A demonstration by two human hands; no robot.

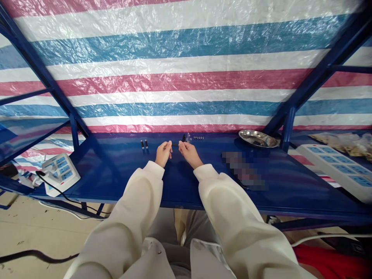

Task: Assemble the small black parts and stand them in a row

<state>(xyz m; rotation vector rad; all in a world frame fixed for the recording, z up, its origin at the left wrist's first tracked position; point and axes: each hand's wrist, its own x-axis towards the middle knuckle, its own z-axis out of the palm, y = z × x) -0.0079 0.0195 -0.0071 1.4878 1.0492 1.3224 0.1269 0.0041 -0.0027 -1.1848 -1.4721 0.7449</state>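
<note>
My left hand (164,152) and my right hand (188,152) are raised over the blue tabletop, close together. Between their fingertips runs a thin black stick-like piece (174,145), pinched at its left end by the left hand and at its right end by the right. Left of my hands stand two small black tubes with light ends (144,144). Just behind my right hand are small black pieces (184,137) and clear ones (188,136), partly hidden by the fingers. A row of several small dark pieces (198,138) lies to their right.
A round metal dish (258,138) sits at the back right of the blue table (122,182). Nearer lies a blurred-out dark flat object (244,172). White power strips (61,173) flank both sides. Blue frame posts and a striped sheet (180,81) stand behind.
</note>
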